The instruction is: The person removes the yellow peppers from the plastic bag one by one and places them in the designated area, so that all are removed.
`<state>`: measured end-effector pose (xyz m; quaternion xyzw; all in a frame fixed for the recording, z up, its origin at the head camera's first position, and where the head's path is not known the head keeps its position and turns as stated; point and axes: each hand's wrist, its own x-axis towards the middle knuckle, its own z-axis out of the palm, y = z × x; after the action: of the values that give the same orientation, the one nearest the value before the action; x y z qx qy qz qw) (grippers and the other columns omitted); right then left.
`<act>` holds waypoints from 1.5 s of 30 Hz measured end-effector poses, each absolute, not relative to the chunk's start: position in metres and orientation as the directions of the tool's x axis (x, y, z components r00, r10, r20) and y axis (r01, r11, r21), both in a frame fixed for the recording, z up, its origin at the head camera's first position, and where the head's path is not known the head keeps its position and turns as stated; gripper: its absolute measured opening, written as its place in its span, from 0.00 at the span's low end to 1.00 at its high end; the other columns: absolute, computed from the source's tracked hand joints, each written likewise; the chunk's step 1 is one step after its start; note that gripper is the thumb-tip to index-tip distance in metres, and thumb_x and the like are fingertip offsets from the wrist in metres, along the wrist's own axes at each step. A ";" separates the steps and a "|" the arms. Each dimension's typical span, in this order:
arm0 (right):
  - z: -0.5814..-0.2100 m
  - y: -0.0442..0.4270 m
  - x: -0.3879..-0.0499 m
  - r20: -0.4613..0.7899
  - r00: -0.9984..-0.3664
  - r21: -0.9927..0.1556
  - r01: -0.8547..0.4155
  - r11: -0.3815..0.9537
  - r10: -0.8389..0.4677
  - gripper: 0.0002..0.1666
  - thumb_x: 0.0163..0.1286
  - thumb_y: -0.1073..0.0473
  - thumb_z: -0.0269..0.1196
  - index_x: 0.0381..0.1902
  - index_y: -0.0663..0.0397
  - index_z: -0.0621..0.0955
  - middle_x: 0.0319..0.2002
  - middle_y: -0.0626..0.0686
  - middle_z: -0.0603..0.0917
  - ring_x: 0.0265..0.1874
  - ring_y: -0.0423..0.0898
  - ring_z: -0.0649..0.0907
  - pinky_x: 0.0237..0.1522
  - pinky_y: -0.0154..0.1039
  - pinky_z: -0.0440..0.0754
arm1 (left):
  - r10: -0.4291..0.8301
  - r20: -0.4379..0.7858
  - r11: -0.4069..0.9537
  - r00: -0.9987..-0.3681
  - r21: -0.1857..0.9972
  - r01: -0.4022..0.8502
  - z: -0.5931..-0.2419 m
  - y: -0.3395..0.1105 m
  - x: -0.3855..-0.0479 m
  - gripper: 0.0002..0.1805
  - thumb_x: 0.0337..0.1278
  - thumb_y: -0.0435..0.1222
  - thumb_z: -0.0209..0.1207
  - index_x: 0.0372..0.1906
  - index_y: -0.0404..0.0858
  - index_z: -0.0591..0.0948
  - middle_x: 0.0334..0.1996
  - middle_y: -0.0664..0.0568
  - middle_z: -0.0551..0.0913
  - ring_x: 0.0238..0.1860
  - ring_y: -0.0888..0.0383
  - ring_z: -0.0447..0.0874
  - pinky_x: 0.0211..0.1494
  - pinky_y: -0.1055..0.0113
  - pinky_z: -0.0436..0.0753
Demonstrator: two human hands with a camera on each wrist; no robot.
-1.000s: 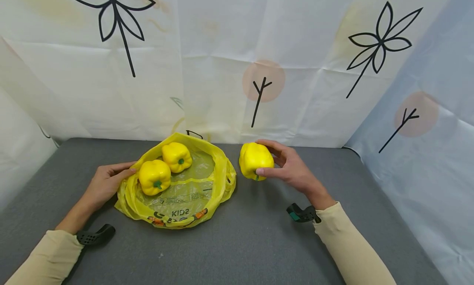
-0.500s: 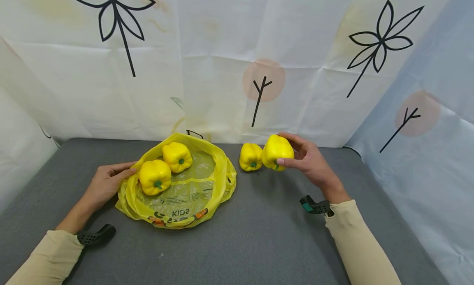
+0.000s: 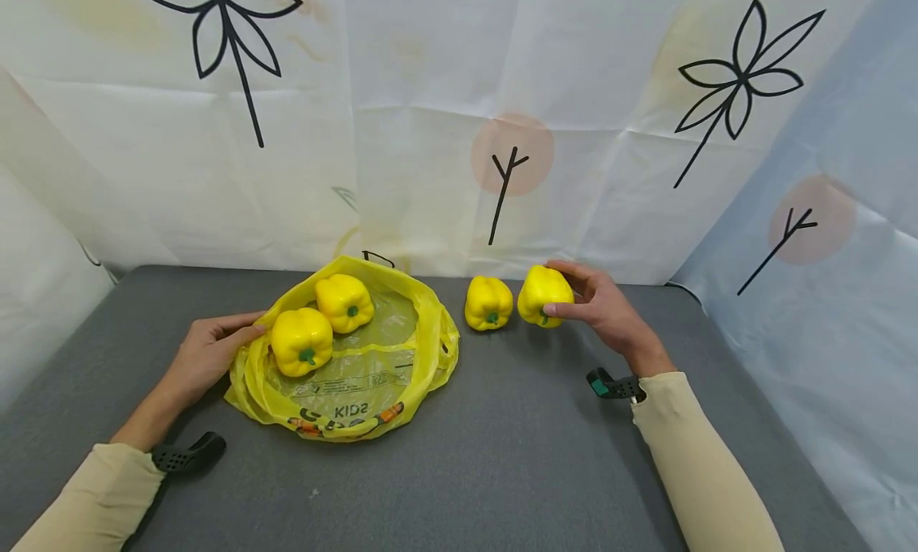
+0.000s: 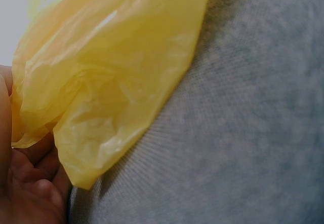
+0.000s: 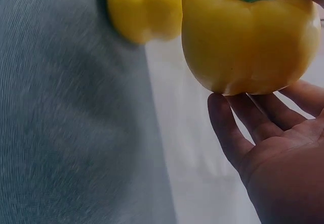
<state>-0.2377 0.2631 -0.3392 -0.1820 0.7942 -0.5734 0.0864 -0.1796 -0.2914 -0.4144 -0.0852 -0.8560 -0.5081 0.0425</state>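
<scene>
My right hand (image 3: pixel 598 309) grips a yellow bell pepper (image 3: pixel 543 295) between thumb and fingers, near the table's back edge. In the right wrist view the held pepper (image 5: pixel 248 41) shows its green stem, with fingertips against its far side. Just left of it, a second bell pepper (image 3: pixel 488 303) stands on the table. My left hand (image 3: pixel 204 357) pinches the left rim of a yellow plastic bag (image 3: pixel 430 329), whose mouth gapes upward. Inside the bag lie two more yellow bell peppers (image 3: pixel 302 342). The left wrist view shows the bag's side (image 4: pixel 111 82), with part of the hand behind it.
The grey table (image 3: pixel 459 488) fills the foreground. A white cloth wall (image 3: pixel 409 178) with printed leaves rises directly behind the table's back edge, and another cloth wall (image 3: pixel 846 321) stands at the right. A strap with a dark camera mount (image 3: pixel 188 454) sits on each wrist.
A second ago my right hand held its pepper in front of the standing one, hiding it. The hand has moved right and back, then slightly lower, leaving a gap between the two peppers.
</scene>
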 end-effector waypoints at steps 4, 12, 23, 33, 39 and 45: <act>-0.347 0.268 -0.247 0.032 -0.926 -0.938 -0.158 0.309 -0.375 0.45 0.68 0.66 0.69 0.78 0.62 0.61 0.72 0.60 0.66 0.67 0.56 0.71 0.56 0.32 0.79 | 0.101 0.162 0.459 -0.982 0.867 0.191 -0.414 -0.291 -0.180 0.27 0.78 0.43 0.54 0.66 0.25 0.75 0.51 0.66 0.80 0.45 0.77 0.81 0.42 0.76 0.84; -0.355 0.271 -0.258 -0.043 -0.923 -0.924 -0.109 0.366 -0.383 0.46 0.68 0.62 0.70 0.78 0.61 0.62 0.73 0.60 0.66 0.71 0.59 0.67 0.66 0.49 0.72 | 0.100 0.160 0.452 -0.982 0.872 0.188 -0.413 -0.290 -0.179 0.27 0.78 0.43 0.55 0.66 0.25 0.75 0.50 0.69 0.79 0.45 0.77 0.81 0.42 0.76 0.84; -0.368 0.271 -0.272 -0.114 -0.911 -0.914 -0.060 0.402 -0.396 0.48 0.68 0.60 0.71 0.79 0.61 0.60 0.76 0.61 0.63 0.76 0.59 0.60 0.72 0.60 0.62 | 0.096 0.158 0.437 -0.983 0.881 0.184 -0.413 -0.290 -0.180 0.27 0.77 0.43 0.55 0.66 0.24 0.75 0.48 0.72 0.79 0.44 0.76 0.82 0.41 0.75 0.85; -0.370 0.271 -0.276 -0.121 -0.901 -0.913 -0.065 0.404 -0.417 0.47 0.69 0.60 0.69 0.79 0.62 0.59 0.76 0.61 0.62 0.76 0.59 0.60 0.73 0.59 0.60 | 0.099 0.159 0.447 -0.982 0.875 0.186 -0.413 -0.291 -0.180 0.25 0.78 0.40 0.54 0.66 0.24 0.76 0.53 0.60 0.81 0.45 0.77 0.81 0.42 0.76 0.84; -0.370 0.270 -0.278 -0.132 -0.903 -0.912 -0.051 0.406 -0.409 0.47 0.70 0.60 0.69 0.79 0.61 0.59 0.77 0.61 0.61 0.76 0.60 0.60 0.73 0.60 0.60 | 0.102 0.160 0.440 -0.982 0.878 0.189 -0.413 -0.292 -0.180 0.24 0.78 0.39 0.54 0.66 0.25 0.75 0.53 0.61 0.81 0.45 0.77 0.81 0.42 0.76 0.83; -0.369 0.269 -0.279 -0.136 -0.905 -0.912 -0.044 0.407 -0.403 0.46 0.70 0.61 0.68 0.79 0.62 0.58 0.77 0.62 0.60 0.76 0.60 0.60 0.73 0.60 0.61 | 0.106 0.166 0.430 -0.980 0.881 0.196 -0.413 -0.292 -0.180 0.25 0.78 0.40 0.55 0.65 0.24 0.75 0.50 0.69 0.80 0.45 0.76 0.81 0.42 0.76 0.84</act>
<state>-0.2791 0.2694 -0.3691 -0.1362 0.8212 -0.5274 0.1702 -0.1801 -0.2915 -0.4127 -0.0893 -0.8445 -0.5264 0.0427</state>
